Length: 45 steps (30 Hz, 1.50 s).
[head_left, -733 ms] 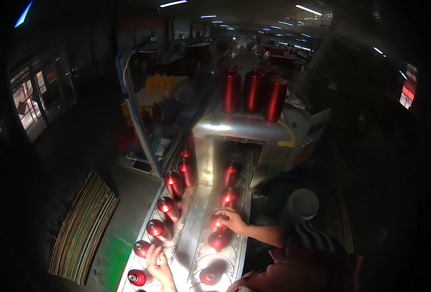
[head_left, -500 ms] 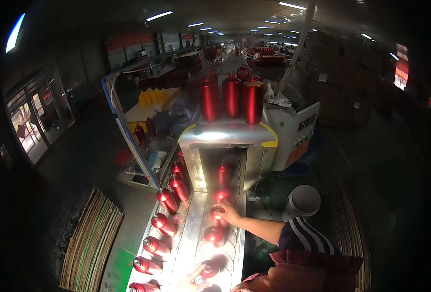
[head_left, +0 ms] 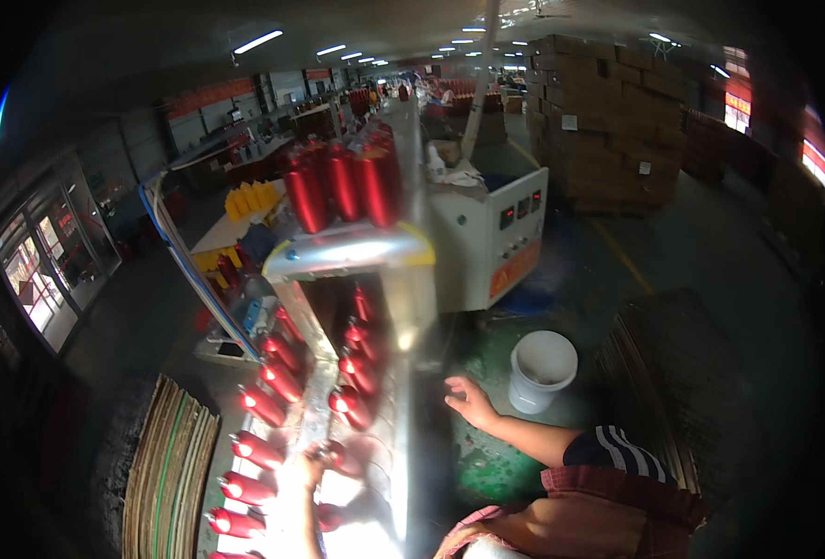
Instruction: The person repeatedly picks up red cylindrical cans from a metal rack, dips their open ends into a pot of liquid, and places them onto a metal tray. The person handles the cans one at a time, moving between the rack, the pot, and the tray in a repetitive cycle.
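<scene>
Two rows of shiny red metal bottles stand on a brightly lit conveyor; one bottle in the left row (head_left: pixel 262 406) has a silvery neck. My left hand (head_left: pixel 306 468) reaches up between the rows, its fingers closed at the neck of a red bottle (head_left: pixel 343 459) in the right row. Glare washes out part of that hand. Just beyond it stands another red bottle (head_left: pixel 350 407). Past the conveyor's right edge, my right hand (head_left: pixel 471 403) hovers over the floor, fingers apart and holding nothing. More bottles run into the opening of a metal tunnel housing (head_left: pixel 352 256).
Several red bottles (head_left: pixel 343 182) stand on top of the housing. A control box (head_left: pixel 492 233) adjoins it on the right. To my right is a white bucket (head_left: pixel 543 363). Stacked cardboard sheets (head_left: pixel 168 475) lie at the left; piled cartons (head_left: pixel 608 130) rise at the far right.
My right hand has left a bottle in the right row and moved out past the conveyor. My left hand has moved forward to a bottle's neck. The view has swung right.
</scene>
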Available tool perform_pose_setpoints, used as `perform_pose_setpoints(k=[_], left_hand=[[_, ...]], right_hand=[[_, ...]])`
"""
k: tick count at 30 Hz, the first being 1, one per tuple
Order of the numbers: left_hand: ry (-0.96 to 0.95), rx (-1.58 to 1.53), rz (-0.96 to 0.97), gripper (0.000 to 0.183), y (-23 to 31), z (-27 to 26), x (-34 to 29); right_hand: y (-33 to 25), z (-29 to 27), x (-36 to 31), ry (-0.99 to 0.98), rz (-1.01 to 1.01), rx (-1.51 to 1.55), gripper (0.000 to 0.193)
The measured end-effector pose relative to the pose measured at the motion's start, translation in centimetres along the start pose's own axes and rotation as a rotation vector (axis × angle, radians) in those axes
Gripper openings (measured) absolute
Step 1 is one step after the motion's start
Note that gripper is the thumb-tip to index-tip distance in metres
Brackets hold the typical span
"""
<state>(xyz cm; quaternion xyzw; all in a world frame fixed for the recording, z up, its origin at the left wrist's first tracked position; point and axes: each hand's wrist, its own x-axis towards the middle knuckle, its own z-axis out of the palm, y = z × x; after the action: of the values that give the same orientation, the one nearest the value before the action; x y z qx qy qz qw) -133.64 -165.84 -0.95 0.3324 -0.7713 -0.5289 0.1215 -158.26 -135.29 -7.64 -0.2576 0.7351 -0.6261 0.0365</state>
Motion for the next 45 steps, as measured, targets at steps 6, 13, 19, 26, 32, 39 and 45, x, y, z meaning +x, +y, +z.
perform_pose_setpoints(k=[6, 13, 19, 26, 32, 39, 45], left_hand=[[0.133, -0.159, 0.053, 0.022, 1.6, 7.1, -7.9], [0.238, -0.550, -0.149, 0.018, -1.5, 24.8, -33.1], [0.402, -0.736, -0.489, 0.018, -4.4, 29.8, -51.2], [0.900, -0.917, -0.445, 0.024, -14.8, 28.4, -75.5], [1.347, -1.093, -0.632, 0.026, -30.5, 31.8, -101.2], [1.719, -1.027, -0.942, 0.020, -47.0, 38.8, -118.6], [1.498, -0.287, -0.941, 0.062, -64.4, 38.9, -113.5]], right_hand=[[5.7, -8.0, -10.4, -0.262, 0.092, 0.223, 0.039], [7.0, -10.0, -23.4, -0.853, 0.483, 0.337, 0.036], [6.5, -5.0, -32.6, -1.116, 0.067, 0.421, 0.018], [-2.6, 2.8, -56.0, -1.701, -0.159, 0.083, 0.026], [-11.6, 5.0, -79.7, -2.133, -0.117, -0.240, 0.030], [-10.2, 13.6, -97.0, -2.381, -0.564, -0.390, 0.042], [6.1, 28.1, -112.6, -2.342, -1.369, -0.583, 0.072]])
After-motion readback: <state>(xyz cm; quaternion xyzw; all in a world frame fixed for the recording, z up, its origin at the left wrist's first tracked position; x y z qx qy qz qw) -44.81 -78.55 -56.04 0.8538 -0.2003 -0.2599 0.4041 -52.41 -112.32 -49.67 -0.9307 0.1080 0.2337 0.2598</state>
